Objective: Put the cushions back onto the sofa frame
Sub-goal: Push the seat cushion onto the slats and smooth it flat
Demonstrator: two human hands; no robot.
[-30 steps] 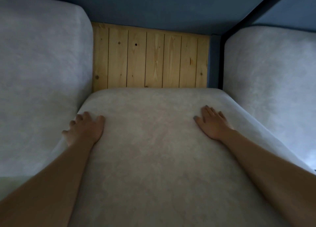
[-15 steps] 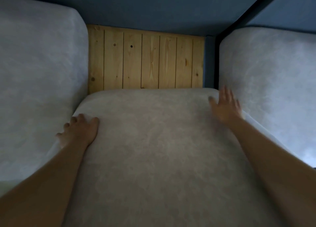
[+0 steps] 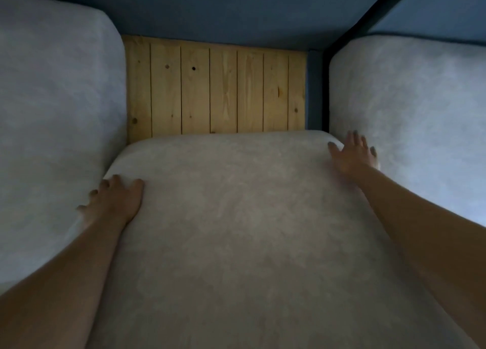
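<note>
A large beige-grey seat cushion [image 3: 236,230] fills the middle of the view, its far edge against the wooden slatted sofa frame [image 3: 215,91]. My left hand [image 3: 115,201] presses flat on the cushion's left edge, fingers spread, beside a grey cushion [image 3: 52,117] that stands on the left. My right hand [image 3: 352,156] lies with straight fingers at the cushion's far right corner, next to another grey cushion [image 3: 410,127] on the right. Both forearms reach in from the bottom corners.
A blue wall [image 3: 236,9] rises behind the frame. A dark vertical post [image 3: 319,91] and a dark bar [image 3: 373,14] run along the right, between the wooden slats and the right cushion.
My right hand has slid from the middle right of the cushion forward to its far right corner. My left hand stays on the left edge. The view has shifted slightly.
</note>
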